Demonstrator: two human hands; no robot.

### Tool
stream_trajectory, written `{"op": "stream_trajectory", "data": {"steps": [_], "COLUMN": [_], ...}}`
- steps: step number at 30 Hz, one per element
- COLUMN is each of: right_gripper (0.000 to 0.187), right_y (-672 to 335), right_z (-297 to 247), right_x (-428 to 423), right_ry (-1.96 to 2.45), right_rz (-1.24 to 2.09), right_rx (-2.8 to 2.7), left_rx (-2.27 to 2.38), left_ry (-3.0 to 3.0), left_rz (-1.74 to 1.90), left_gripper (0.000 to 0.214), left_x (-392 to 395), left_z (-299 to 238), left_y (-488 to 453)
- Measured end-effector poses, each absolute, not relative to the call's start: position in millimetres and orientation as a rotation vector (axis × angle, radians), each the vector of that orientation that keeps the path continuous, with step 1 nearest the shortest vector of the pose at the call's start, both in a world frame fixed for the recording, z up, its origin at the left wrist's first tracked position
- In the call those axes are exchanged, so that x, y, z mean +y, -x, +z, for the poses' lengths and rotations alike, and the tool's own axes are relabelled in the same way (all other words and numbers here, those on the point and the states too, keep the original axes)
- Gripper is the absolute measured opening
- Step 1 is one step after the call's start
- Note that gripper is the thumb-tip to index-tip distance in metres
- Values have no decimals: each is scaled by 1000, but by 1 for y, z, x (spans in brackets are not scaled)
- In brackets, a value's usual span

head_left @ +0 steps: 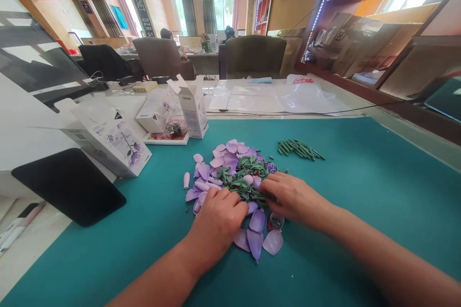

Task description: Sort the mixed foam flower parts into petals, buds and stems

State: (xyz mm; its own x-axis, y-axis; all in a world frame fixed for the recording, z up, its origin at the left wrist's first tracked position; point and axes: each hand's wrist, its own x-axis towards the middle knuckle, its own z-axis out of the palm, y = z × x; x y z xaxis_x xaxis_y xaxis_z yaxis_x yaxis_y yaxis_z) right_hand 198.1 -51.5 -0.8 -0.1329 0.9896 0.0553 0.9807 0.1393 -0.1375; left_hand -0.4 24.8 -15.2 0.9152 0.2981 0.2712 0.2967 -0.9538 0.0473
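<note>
A heap of purple plastic petals (223, 159) mixed with small green plastic parts (245, 172) lies on the teal mat (360, 187). My left hand (218, 218) rests on the near left side of the heap, fingers curled down onto the pieces. My right hand (293, 196) lies on the heap's right side, its fingertips pressed into the green parts. What either hand grips, if anything, is hidden under the fingers. A few loose petals (257, 240) lie just in front of both hands.
A row of green stems (299, 149) lies apart at the right of the heap. An open white box with a flower picture (115, 141), a smaller open carton (192, 105) and a black pad (70, 184) are at the left. Clear plastic bags (281, 96) lie behind the mat.
</note>
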Motion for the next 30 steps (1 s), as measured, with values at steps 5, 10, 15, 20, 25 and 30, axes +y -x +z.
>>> {"op": "stream_trajectory", "data": {"steps": [5, 10, 15, 20, 25, 30], "right_gripper": [11, 13, 12, 8, 11, 12], "right_y": [-189, -186, -191, -194, -185, -177], "right_z": [-6, -2, -3, -3, -2, -4], "right_x": [-44, -40, -39, -41, -38, -33], "right_ry": [2087, 2135, 2128, 2075, 2125, 2155], "right_rz": [110, 105, 118, 195, 151, 107], "right_rx": [-2315, -2305, -2226, -2160, -2301, -2332], "left_rx": [527, 572, 629, 621, 598, 578], "left_ry": [-2937, -2710, -2492, -2434, -2452, -2468], "left_rz": [487, 582, 626, 594, 586, 582], "left_gripper": [18, 13, 10, 11, 11, 12], "left_x": [26, 29, 32, 32, 32, 32], "left_z": [-12, -9, -5, 0, -1, -6], "left_y": [3, 4, 4, 4, 4, 2]}}
